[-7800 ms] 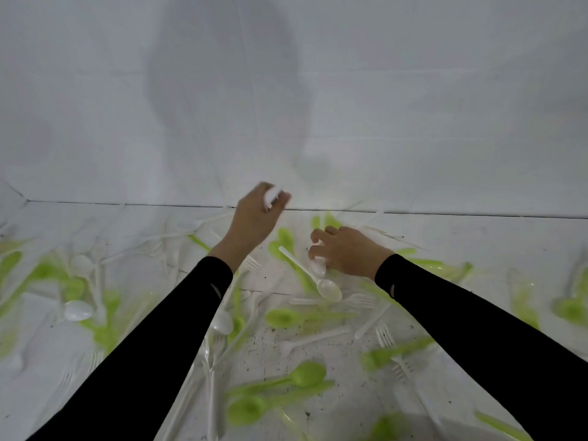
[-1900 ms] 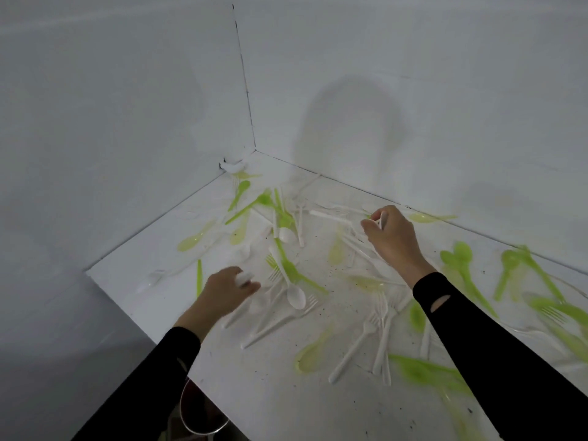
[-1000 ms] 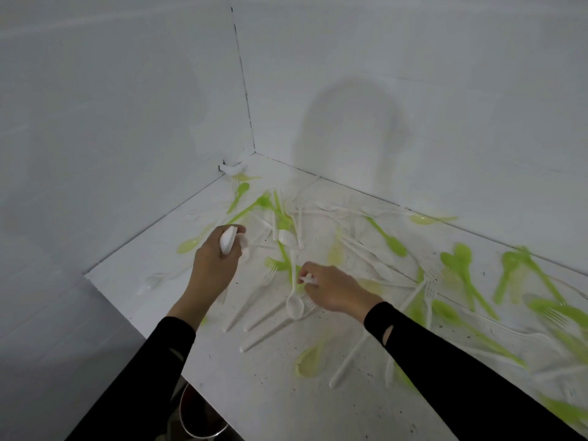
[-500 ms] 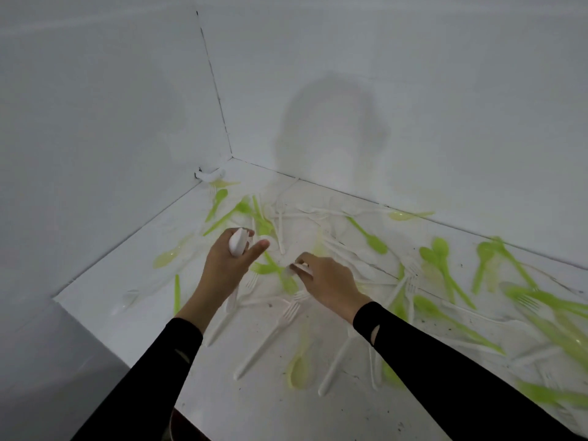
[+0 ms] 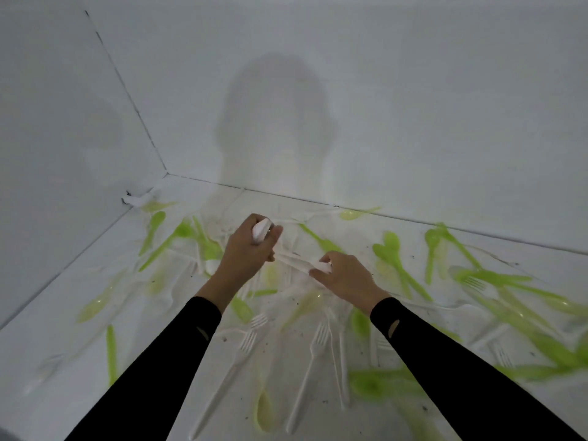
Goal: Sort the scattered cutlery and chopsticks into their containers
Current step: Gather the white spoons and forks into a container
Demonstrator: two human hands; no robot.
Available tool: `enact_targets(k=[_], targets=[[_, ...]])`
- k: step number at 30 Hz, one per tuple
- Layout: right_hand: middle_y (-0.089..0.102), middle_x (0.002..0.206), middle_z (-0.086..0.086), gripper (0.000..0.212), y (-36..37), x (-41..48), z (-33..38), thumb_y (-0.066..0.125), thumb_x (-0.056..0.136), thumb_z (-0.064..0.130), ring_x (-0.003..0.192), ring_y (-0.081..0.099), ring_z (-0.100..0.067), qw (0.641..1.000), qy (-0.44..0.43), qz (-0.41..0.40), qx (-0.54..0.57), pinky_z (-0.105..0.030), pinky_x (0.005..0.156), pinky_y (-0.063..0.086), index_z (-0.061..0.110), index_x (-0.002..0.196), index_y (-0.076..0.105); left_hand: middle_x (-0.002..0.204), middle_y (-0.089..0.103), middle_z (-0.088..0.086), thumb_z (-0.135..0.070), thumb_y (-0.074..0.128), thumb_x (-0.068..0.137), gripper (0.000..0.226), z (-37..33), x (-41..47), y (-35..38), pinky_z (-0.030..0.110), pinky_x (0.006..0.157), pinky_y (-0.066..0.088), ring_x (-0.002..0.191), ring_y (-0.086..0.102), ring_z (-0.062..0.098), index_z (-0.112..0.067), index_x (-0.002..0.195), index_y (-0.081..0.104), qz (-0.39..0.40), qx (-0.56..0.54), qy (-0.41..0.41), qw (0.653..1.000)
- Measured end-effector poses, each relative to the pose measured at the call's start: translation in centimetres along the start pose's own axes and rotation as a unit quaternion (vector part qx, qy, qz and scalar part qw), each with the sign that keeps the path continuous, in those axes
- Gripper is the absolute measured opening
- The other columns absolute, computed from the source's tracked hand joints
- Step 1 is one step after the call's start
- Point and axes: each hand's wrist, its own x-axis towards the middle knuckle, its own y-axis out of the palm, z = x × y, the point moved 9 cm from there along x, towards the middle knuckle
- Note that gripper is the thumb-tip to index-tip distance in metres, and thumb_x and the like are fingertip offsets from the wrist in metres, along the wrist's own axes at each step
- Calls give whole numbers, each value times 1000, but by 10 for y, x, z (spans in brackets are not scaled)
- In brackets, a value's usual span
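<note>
Lying nearest on the white table [image 5: 63, 313] are three white forks [image 5: 310, 374] amid green cutlery [image 5: 394, 265], too blurred to count. Farther back, the left hand [image 5: 246, 249] clamps a white spoon bowl [image 5: 260, 231]; the right hand [image 5: 345, 275] pinches another white spoon [image 5: 321, 266]. No container shows.

Two arms in long, close-fitting black sleeves [image 5: 165, 354] ending at the wrists, each with a small oval opening; both hands bare.
</note>
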Motion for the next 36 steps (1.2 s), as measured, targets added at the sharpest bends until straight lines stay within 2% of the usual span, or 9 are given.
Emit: enact_targets(k=[2, 8, 11, 17, 20, 23, 27, 32, 36], targets=[[61, 119, -2, 50, 8, 4, -19, 59, 89, 55, 111, 58, -22, 998, 19, 2, -59, -34, 86, 46, 19, 123, 56, 77, 66, -4, -35, 73, 86, 23, -2, 12, 30, 14, 61, 43, 66, 61, 7, -16, 91, 62, 52, 114, 27, 992], [54, 117, -3, 48, 17, 5, -23, 53, 91, 54, 107, 60, -25, 988, -24, -25, -149, -35, 83, 47, 17, 121, 55, 111, 63, 7, -34, 74, 83, 39, 33, 24, 128, 31, 86, 44, 106, 58, 24, -16, 115, 61, 243, 272, 54, 930], [54, 117, -4, 47, 16, 9, -31, 55, 91, 51, 107, 60, -26, 987, -32, -20, -153, -35, 80, 45, 13, 117, 54, 107, 61, 8, -38, 76, 79, 42, 40, 25, 149, 38, 86, 46, 103, 56, 25, -14, 110, 61, 289, 317, 58, 902], [63, 106, -3, 26, 7, 18, -55, 68, 86, 35, 100, 59, -23, 997, -11, 72, -24, -31, 74, 42, 17, 103, 59, 100, 68, 0, -44, 82, 72, 44, 37, 34, 154, 38, 83, 51, 95, 63, 19, -20, 106, 66, 331, 256, 25, 908], [55, 76, 4, 21, -13, 19, -51, 76, 83, 27, 71, 53, -15, 989, -24, 93, 108, -24, 57, 39, 16, 81, 59, 104, 66, -7, -42, 77, 80, 37, 29, 43, 139, 22, 75, 45, 96, 60, 12, -22, 110, 65, 289, 197, 12, 937], [40, 61, 3, 38, -53, 21, -44, 77, 83, 30, 49, 37, -8, 949, -1, 57, 311, -20, 44, 29, -4, 92, 63, 101, 68, -9, -39, 73, 85, 28, 22, 60, 109, 9, 67, 41, 90, 61, 9, -23, 107, 65, 182, 144, 20, 972], [36, 49, 3, 20, -104, 32, -23, 64, 91, 25, 44, 34, -9, 921, -38, -13, 387, -20, 47, 32, 15, 105, 74, 97, 71, -4, -30, 77, 83, 26, 25, 59, 103, 9, 69, 41, 88, 64, 12, -17, 103, 67, 161, 148, 51, 974], [41, 59, 9, 37, -112, 83, -14, 67, 87, 37, 52, 37, -9, 958, -28, -129, 256, -28, 53, 30, 5, 75, 52, 111, 69, 3, -20, 79, 80, 35, 32, 36, 140, 34, 89, 48, 103, 62, 22, -14, 112, 68, 265, 206, 139, 932], [52, 90, -1, 31, -73, 129, -9, 62, 89, 30, 82, 54, -25, 997, -18, -69, 27, -33, 67, 38, 12, 102, 41, 134, 55, -11, -11, 63, 88, 46, 47, 15, 169, 32, 82, 46, 115, 47, 16, -28, 131, 58, 353, 325, 177, 859]])
